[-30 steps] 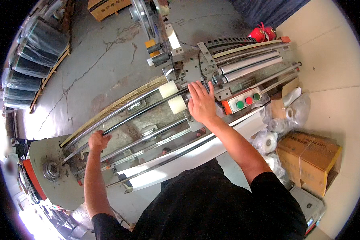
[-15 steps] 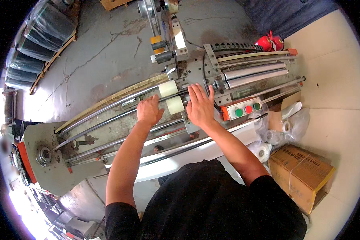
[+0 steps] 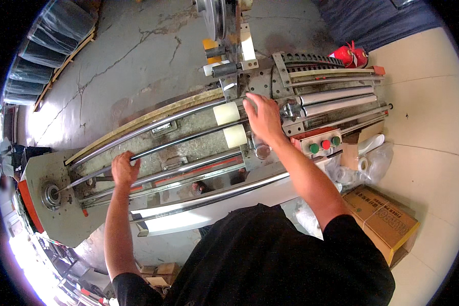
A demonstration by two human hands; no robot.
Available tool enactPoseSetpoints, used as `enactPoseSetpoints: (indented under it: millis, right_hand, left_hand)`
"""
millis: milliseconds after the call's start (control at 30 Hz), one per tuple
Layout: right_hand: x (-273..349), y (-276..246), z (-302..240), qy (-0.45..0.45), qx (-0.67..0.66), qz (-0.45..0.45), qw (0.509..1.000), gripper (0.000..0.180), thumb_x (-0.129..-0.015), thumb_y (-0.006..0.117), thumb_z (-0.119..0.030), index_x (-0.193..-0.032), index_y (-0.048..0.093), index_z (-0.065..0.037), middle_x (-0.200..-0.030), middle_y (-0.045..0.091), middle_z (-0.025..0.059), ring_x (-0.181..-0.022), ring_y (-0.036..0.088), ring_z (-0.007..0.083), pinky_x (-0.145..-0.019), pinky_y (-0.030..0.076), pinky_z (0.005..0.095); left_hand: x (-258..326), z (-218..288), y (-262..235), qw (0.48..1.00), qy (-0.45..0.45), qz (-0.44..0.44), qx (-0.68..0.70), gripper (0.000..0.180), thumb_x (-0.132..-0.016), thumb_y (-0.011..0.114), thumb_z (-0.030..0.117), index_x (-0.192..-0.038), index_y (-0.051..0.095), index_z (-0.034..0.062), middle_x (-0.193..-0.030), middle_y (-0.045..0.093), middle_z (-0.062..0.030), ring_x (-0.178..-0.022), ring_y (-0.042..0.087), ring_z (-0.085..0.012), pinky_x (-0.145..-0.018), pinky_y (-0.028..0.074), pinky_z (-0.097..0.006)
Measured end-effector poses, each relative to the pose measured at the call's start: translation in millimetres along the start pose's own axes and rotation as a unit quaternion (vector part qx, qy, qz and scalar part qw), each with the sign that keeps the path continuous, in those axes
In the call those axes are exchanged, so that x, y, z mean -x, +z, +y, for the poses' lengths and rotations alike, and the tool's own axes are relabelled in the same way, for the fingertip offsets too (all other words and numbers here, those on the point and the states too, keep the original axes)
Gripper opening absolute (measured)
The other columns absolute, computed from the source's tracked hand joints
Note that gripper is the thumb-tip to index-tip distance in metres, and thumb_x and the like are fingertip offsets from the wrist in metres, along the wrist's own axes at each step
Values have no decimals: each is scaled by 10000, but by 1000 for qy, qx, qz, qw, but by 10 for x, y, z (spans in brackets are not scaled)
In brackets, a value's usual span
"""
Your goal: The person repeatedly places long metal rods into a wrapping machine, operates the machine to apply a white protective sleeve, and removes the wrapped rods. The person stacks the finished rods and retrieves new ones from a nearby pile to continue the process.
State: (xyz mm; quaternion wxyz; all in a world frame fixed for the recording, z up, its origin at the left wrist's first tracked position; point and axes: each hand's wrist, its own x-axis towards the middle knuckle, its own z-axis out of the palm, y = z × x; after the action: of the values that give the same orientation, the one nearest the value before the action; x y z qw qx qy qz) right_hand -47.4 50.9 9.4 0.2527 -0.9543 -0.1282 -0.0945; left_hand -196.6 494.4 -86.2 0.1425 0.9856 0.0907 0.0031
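Observation:
A long metal machine (image 3: pixel 51 173) with several parallel steel rods and rollers lies across the view. My left hand (image 3: pixel 124 169) grips a thin dark rod (image 3: pixel 178 143) near the machine's left end. My right hand (image 3: pixel 261 118) rests flat, fingers spread, on the metal carriage at the machine's right part, just right of two cream-coloured roller blocks (image 3: pixel 230 124). A control box with two green buttons and one red button (image 3: pixel 322 143) sits beside my right forearm.
A red fire extinguisher (image 3: pixel 350 54) lies at the far right end. Cardboard box (image 3: pixel 385 220) and plastic bags with tape rolls (image 3: pixel 364 158) stand on the floor at right. Wrapped dark rolls on a pallet (image 3: pixel 46 46) lie far left. Cracked concrete floor lies beyond the machine.
My left hand moved from beside the cream blocks back left along the rod toward the machine's left end. My right hand shifted slightly up on the carriage.

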Motion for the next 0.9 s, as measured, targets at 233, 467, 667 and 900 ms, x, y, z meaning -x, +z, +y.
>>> enactPoseSetpoints:
  millis: [233,467,667,900]
  right_hand:
    - [-863,715,284,232,-221,-239,917,452,-879,708,-437,-986,734,1,-907,735,120,-823,679,236,-769,516,382]
    - [-835,711,235,190,-185,-281,922,414,-836,758,-438,-907,734,-30,-849,721,94,-767,638,197,-714,493,372]
    - [-782,658,148,169,-127,-246,946,403,-809,785,-425,-1002,765,-71,-956,756,100,-860,689,218,-797,512,368]
    - [-782,792,300,169,-145,-227,948,464,-776,804,-445,-1026,758,-57,-949,760,118,-852,704,260,-805,533,384]
  left_hand:
    - [-164,-266,-241,983,-107,-136,-65,336,-771,784,409,-940,756,119,-892,737,-161,-903,695,-371,-823,535,-474]
    - [-270,512,-138,987,-46,-150,-14,367,-774,779,432,-1020,759,159,-908,750,-127,-893,709,-352,-802,550,-470]
    - [-264,1302,24,994,32,-103,35,430,-779,786,364,-1128,685,132,-1010,733,-107,-978,685,-327,-891,517,-444]
    - [-371,2095,195,985,127,-99,61,480,-797,776,341,-1176,607,100,-1110,697,-148,-1074,649,-352,-964,483,-453]
